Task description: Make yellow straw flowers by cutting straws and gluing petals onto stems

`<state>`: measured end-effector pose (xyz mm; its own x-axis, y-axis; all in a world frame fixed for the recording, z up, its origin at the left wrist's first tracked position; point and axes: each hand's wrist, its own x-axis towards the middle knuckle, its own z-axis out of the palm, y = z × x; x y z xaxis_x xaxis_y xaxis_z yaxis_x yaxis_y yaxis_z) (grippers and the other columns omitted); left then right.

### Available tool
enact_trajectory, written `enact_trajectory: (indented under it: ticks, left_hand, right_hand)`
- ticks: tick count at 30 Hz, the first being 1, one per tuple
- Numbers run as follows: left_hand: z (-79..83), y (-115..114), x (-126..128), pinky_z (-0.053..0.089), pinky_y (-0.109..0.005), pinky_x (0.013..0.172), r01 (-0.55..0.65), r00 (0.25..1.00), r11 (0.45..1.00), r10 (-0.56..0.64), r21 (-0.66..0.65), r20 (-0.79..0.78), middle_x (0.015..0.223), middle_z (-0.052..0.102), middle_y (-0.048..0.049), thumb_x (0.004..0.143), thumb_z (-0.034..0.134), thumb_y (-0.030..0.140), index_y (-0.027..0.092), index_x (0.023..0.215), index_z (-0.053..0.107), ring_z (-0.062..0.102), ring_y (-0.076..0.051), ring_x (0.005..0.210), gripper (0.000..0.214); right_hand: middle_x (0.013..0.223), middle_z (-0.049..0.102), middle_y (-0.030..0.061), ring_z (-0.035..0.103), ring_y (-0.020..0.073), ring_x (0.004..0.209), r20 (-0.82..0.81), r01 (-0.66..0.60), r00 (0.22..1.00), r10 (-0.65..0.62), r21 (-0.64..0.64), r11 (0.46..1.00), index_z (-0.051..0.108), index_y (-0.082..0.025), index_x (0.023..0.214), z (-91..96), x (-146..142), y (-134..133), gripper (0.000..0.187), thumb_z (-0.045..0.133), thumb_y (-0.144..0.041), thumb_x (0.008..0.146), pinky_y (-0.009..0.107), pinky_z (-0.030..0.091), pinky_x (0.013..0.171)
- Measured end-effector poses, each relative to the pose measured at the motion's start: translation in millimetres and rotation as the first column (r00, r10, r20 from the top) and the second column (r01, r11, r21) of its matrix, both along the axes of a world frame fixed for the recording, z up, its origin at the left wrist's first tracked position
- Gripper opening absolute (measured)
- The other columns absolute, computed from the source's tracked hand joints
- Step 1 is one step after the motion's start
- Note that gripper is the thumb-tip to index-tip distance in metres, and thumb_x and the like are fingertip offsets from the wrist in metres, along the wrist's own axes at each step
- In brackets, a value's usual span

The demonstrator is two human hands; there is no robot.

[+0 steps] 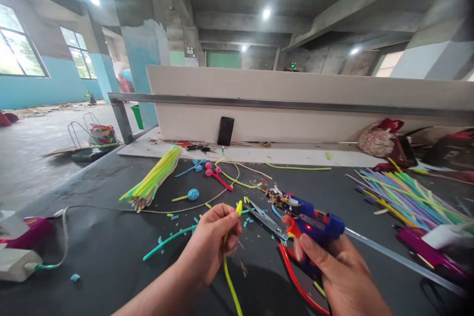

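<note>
Between thumb and fingertips, my left hand (218,237) pinches a yellow pipe cleaner (231,281); its tip sticks up above the fingers and its tail hangs down. My right hand (340,266) grips a blue hot glue gun (314,219) with an orange trigger and a lit red light. The gun's nozzle, crusted with brown residue, points left, above and right of the yellow tip. A clear glue stick (403,259) extends from its back. Under the gun lie scissors (296,276) with red handles, partly hidden by my right hand.
A yellow-green pipe cleaner bundle (155,177) lies at left, a multicoloured bundle (414,197) at right. Blue (193,194) and pink (212,170) pompom pieces lie mid-table among scraps. A cable (155,211) crosses the table. A phone (225,131) leans against the back board.
</note>
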<state>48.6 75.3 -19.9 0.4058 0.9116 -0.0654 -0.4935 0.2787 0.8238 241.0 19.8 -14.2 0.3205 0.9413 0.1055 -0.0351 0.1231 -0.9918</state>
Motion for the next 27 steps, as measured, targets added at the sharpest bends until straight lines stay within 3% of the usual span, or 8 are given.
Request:
enact_trajectory:
  ticks: [5, 9, 14, 19, 27]
  left_hand:
    - [2.4, 2, -4, 0.024, -0.016, 0.038, -0.055, 0.998, 0.998, 0.054, -0.012, -0.04, 0.062, 0.054, 0.0021, 0.075, 0.062, 0.032, 0.016, 0.072, 0.047, 0.038, -0.002, 0.041, 0.023]
    - [3.7, 2, -4, 0.024, -0.015, 0.037, -0.06, 0.997, 0.998, 0.06, -0.003, -0.05, 0.059, 0.054, 0.0028, 0.073, 0.064, 0.034, 0.015, 0.07, 0.047, 0.038, -0.002, 0.04, 0.026]
    - [4.0, 4, -5, 0.023, -0.015, 0.037, -0.06, 0.996, 0.998, 0.06, 0.009, -0.064, 0.058, 0.054, 0.003, 0.074, 0.064, 0.033, 0.015, 0.07, 0.047, 0.037, -0.001, 0.039, 0.025]
    - [5.2, 4, -4, 0.024, -0.015, 0.036, -0.086, 0.989, 0.996, 0.09, 0.034, -0.12, 0.056, 0.055, 0.0031, 0.074, 0.063, 0.032, 0.015, 0.068, 0.047, 0.037, -0.001, 0.037, 0.024]
    - [2.4, 3, -2, 0.025, -0.015, 0.035, -0.081, 0.988, 0.994, 0.089, 0.07, -0.125, 0.054, 0.055, 0.0042, 0.072, 0.065, 0.034, 0.015, 0.068, 0.047, 0.037, -0.002, 0.035, 0.026]
  right_hand:
    - [0.06, 0.063, 0.0016, 0.054, 0.0154, 0.059, 0.062, -0.08, 0.995, 0.081, -0.016, 0.997, 0.064, -0.021, 0.062, 6.4, -11, -5, 0.028, 0.071, -0.048, 0.064, 0.024, 0.044, 0.055]
    - [0.06, 0.063, 0.0013, 0.051, 0.0146, 0.052, 0.217, -0.045, 0.975, 0.049, -0.022, 0.999, 0.07, -0.022, 0.08, 6.8, -13, -6, 0.029, 0.066, -0.049, 0.068, 0.024, 0.044, 0.05]
    - [0.072, 0.068, 0.0034, 0.053, 0.0162, 0.054, 0.376, -0.057, 0.926, 0.044, 0.024, 0.998, 0.069, -0.024, 0.084, 3.2, -12, -6, 0.03, 0.059, -0.05, 0.074, 0.025, 0.046, 0.05]
    - [0.074, 0.067, 0.0026, 0.053, 0.0156, 0.055, 0.425, -0.058, 0.904, 0.036, 0.038, 0.998, 0.067, -0.025, 0.084, 1.6, -14, -8, 0.027, 0.056, -0.048, 0.078, 0.023, 0.043, 0.046]
    - [0.084, 0.07, 0.0058, 0.062, 0.0228, 0.072, 0.432, 0.067, 0.899, -0.074, 0.031, 0.997, 0.069, -0.023, 0.092, -5.6, -12, -8, 0.037, 0.059, -0.053, 0.072, 0.029, 0.051, 0.063]
